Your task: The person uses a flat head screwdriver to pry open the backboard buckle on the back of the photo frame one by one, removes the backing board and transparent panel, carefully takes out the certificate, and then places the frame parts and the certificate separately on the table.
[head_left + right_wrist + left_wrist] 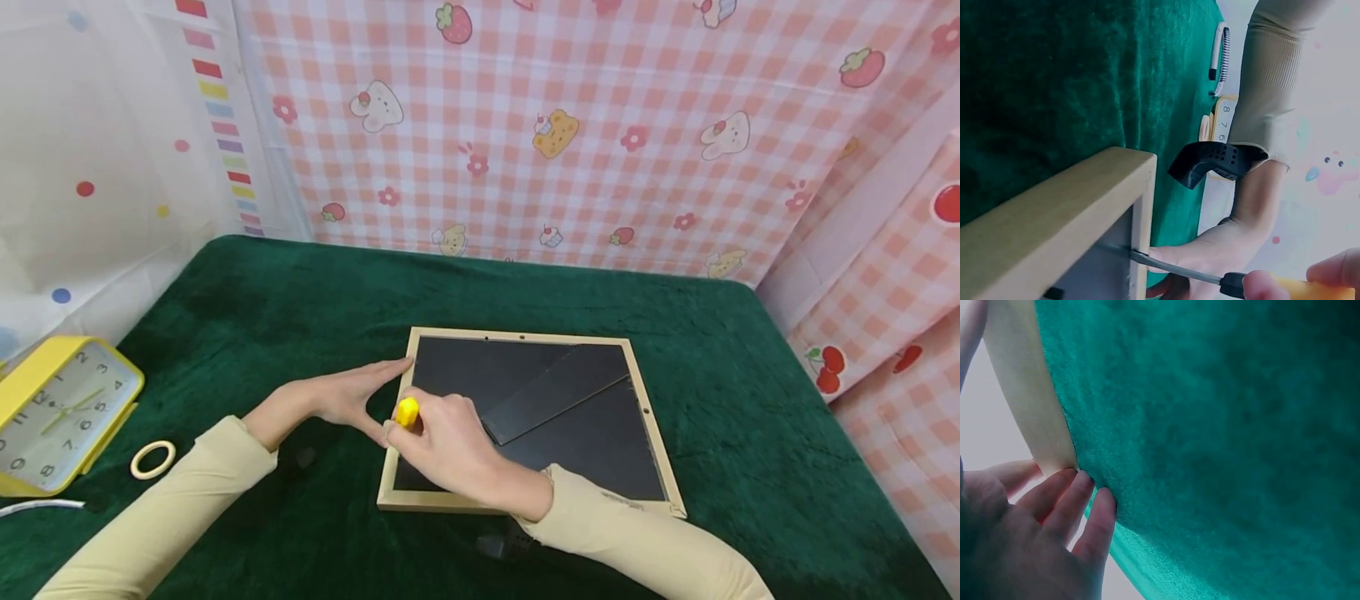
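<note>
A wooden picture frame point(525, 337) lies face down, its black back panel point(517, 362) and hinged stand flap point(558, 392) uppermost. At its left rail, my right hand point(453, 437) grips the yellow handle of a screwdriver point(407, 412). The right wrist view shows the screwdriver's metal shaft point(1185, 272) reaching the rail's inner edge, where the panel meets the wood. My left hand point(345, 400), thumb and fingers spread, touches the outside of that same rail. Its fingertips point(1105, 503) rest against the wood's edge in the left wrist view.
A yellow clock point(67, 417) stands at the far left, near a pale ring point(153, 460) and a white cord-like thing point(41, 505). Dark green cloth point(300, 292) covers the table. Patterned curtains point(600, 167) hang behind and at the sides.
</note>
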### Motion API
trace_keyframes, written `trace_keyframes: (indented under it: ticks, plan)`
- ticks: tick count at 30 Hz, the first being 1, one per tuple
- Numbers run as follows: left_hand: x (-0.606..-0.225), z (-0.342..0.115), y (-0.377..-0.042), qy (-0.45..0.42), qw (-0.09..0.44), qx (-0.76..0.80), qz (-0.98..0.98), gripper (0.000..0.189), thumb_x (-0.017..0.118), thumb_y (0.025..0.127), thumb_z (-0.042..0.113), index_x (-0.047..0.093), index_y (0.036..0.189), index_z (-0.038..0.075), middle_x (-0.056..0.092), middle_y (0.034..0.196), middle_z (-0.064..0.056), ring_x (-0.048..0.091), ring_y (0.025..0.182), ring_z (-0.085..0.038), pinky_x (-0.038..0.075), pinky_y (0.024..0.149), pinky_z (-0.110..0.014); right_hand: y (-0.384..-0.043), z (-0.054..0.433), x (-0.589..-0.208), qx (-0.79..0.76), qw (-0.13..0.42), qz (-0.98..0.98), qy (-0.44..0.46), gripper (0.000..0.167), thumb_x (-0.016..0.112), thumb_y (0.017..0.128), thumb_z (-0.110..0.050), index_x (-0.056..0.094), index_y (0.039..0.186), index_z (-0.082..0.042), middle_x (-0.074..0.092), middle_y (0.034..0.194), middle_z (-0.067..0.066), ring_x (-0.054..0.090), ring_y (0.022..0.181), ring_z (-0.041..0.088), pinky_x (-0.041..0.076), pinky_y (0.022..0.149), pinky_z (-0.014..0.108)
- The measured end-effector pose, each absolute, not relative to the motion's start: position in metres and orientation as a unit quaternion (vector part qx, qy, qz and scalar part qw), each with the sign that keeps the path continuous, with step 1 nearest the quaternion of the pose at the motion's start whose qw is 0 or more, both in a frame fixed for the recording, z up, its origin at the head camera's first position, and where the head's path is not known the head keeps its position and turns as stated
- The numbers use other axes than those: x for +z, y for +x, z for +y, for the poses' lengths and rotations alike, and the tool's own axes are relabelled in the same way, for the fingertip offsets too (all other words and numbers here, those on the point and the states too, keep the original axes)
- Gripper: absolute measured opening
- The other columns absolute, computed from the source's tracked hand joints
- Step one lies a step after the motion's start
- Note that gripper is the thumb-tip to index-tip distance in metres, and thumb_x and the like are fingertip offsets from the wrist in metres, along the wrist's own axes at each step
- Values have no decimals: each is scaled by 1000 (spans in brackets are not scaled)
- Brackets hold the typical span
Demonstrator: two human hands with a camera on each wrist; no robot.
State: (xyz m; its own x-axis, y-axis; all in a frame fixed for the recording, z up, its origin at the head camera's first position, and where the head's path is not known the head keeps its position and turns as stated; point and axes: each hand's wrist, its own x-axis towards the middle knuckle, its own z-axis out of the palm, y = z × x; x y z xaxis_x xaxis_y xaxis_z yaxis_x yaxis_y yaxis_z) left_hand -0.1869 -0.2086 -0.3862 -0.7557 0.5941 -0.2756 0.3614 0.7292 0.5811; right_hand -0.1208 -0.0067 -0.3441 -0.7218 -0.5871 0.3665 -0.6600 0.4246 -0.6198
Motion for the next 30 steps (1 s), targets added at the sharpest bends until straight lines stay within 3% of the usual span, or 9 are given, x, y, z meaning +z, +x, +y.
trace_keyframes:
  ticks: [13, 21, 30]
  plan:
    - [-385, -209, -186, 261, 225, 256, 903, 113, 74, 61, 50, 6, 142, 10, 10, 145, -9, 15, 127, -29, 19, 96, -54, -125, -10, -339, 386, 39, -838, 384, 13, 57, 83, -17, 53, 72, -10, 43, 51, -9, 37, 39, 2, 36, 40, 17]
    - [-386, -208, -187, 251, 240, 250, 904, 114, 74, 60, 52, 6, 143, 11, 9, 145, -10, 14, 128, -29, 19, 96, -52, -131, 5, -344, 443, -34, -815, 373, 5, 56, 84, -14, 56, 82, -9, 55, 60, -9, 51, 50, -3, 41, 43, 21]
    - [-386, -206, -186, 246, 239, 240, 908, 116, 73, 58, 54, 6, 142, 9, 10, 145, -11, 13, 128, -28, 20, 97, -49, -139, 24, -347, 501, -111, -792, 331, 7, 59, 85, -15, 56, 87, -9, 62, 71, 1, 59, 57, 9, 49, 57, 25]
